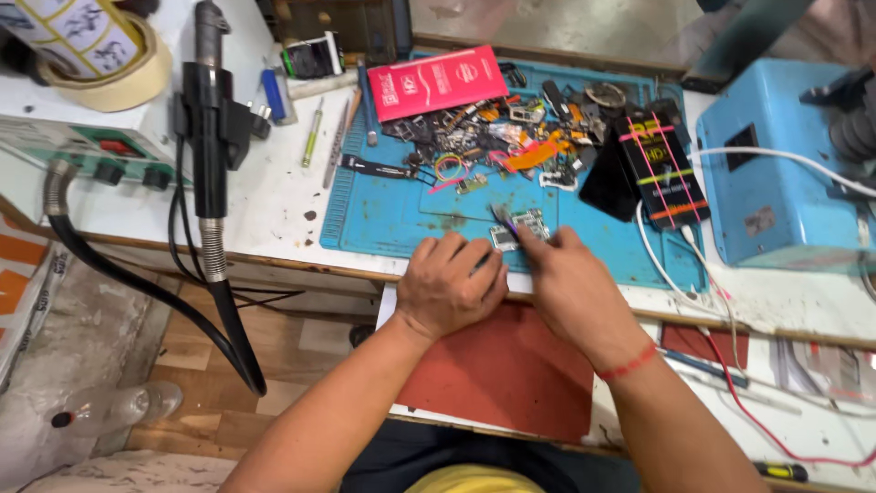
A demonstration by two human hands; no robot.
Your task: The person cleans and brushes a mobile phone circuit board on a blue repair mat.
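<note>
My left hand [447,288] rests curled at the front edge of a blue work mat [392,215], its fingers against a small circuit board [518,228]. My right hand [570,288], with a red thread on the wrist, pinches a thin tool whose tip [500,215] touches the board's top. The board lies flat on the mat between both hands.
A heap of small phone parts [520,137] and a red packet [438,82] cover the mat's far side. A black phone with rubber bands [659,169] lies right, beside a blue box [776,164]. A black hot-air handle [208,137] hangs left. A red pad [502,365] sits below.
</note>
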